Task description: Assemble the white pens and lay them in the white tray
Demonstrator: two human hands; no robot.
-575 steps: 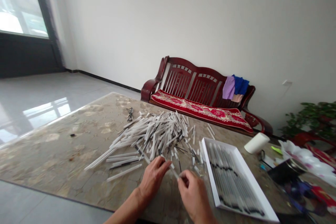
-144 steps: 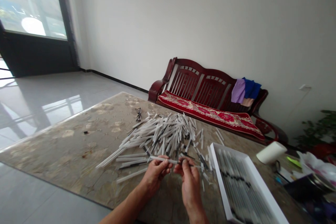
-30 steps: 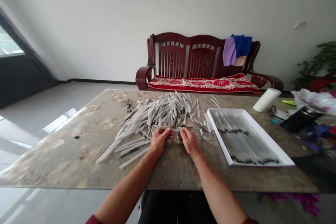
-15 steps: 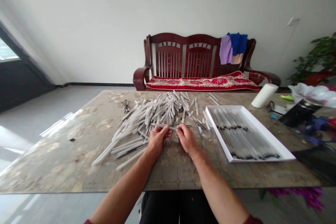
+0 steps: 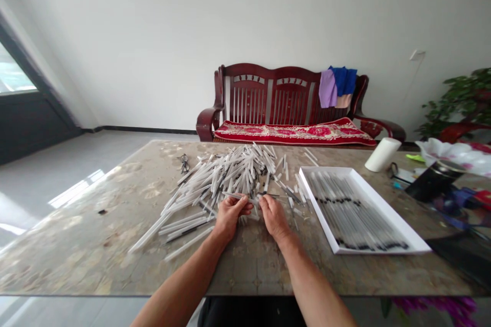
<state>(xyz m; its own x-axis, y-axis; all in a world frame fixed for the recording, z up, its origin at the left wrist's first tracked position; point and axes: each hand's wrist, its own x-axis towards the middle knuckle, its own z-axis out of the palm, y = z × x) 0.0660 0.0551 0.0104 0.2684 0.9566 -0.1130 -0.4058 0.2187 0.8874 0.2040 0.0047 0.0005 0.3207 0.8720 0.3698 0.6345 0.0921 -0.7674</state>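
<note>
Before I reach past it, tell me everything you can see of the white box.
The box is white, shallow and open-topped, with low straight walls; it looks like cardboard. It lies flat on the patterned table, to the right of the right hand. Inside are two rows of slim, pen-like, translucent tubes with black ends. No hand touches it. Loose pieces lie close by its left wall; whether any touch it is unclear.

Held tube (image 5: 231, 195) now apparently more crosswise than earlier
</note>
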